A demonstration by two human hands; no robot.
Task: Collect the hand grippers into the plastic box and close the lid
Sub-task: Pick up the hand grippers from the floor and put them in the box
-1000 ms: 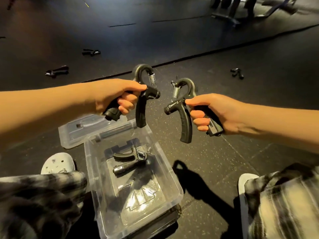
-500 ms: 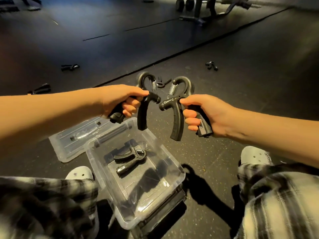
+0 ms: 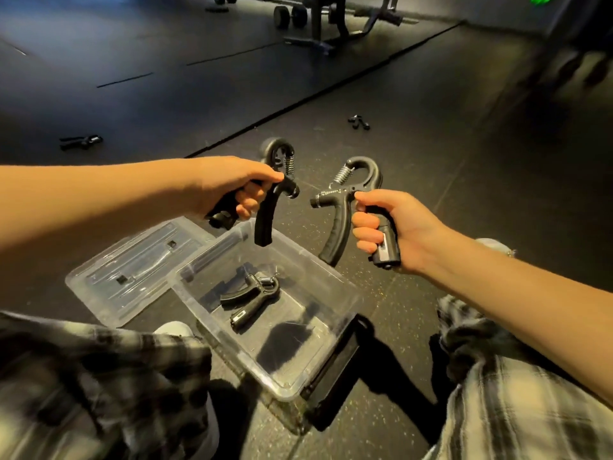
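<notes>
Hand gripper (image 3: 267, 214) clasped in grip of left hand (image 3: 225, 187), second hand gripper (image 3: 338, 227) likewise in right hand (image 3: 401, 227), third hand gripper (image 3: 252, 297) inside plastic box (image 3: 335, 277), lid (image 3: 132, 277) just left.

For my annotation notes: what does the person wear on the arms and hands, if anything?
Nothing shows. The left hand and right hand are ungloved, with no ring in view. The left forearm and right forearm are bare up to the picture's edge: no sleeve, watch or bracelet.

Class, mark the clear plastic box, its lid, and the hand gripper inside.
clear plastic box (image 3: 292, 312), head view, bare floor.
clear plastic lid (image 3: 132, 275), head view, flat panel.
black hand gripper in the box (image 3: 252, 308), head view, lower handle.
</notes>
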